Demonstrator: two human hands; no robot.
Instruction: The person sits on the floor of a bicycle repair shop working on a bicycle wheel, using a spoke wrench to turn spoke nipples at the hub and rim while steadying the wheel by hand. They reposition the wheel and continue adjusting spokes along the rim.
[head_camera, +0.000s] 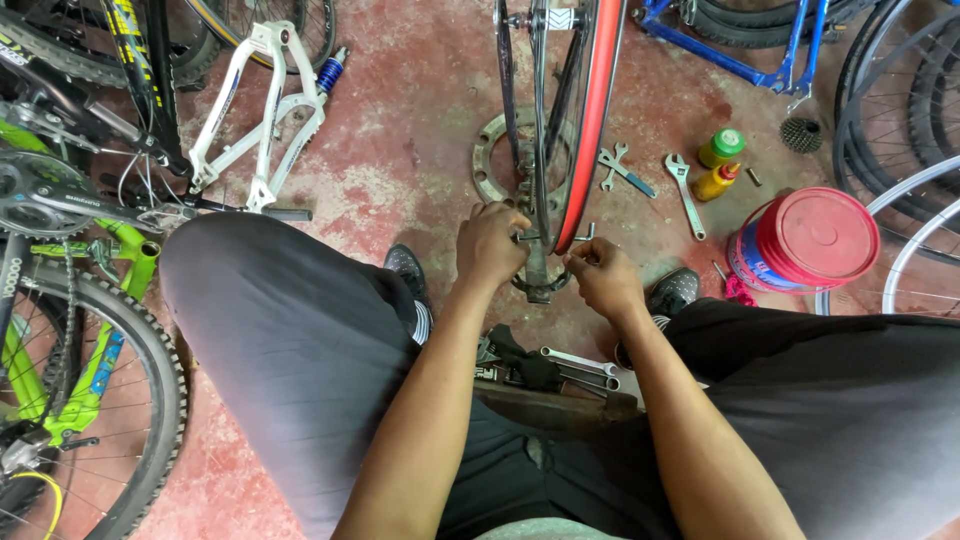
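Red-rimmed bicycle wheel stands upright on the floor, its lowest part between both hands. Left hand closes around a small tool there; right hand pinches a small part just beside the rim.

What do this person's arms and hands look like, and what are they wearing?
Both arms are bare from above the elbow down: no sleeves, gloves or watch show. The left hand and right hand are bare too, with no visible rings on the fingers. The person wears dark grey trousers, dark shoes and a light top at the bottom edge.
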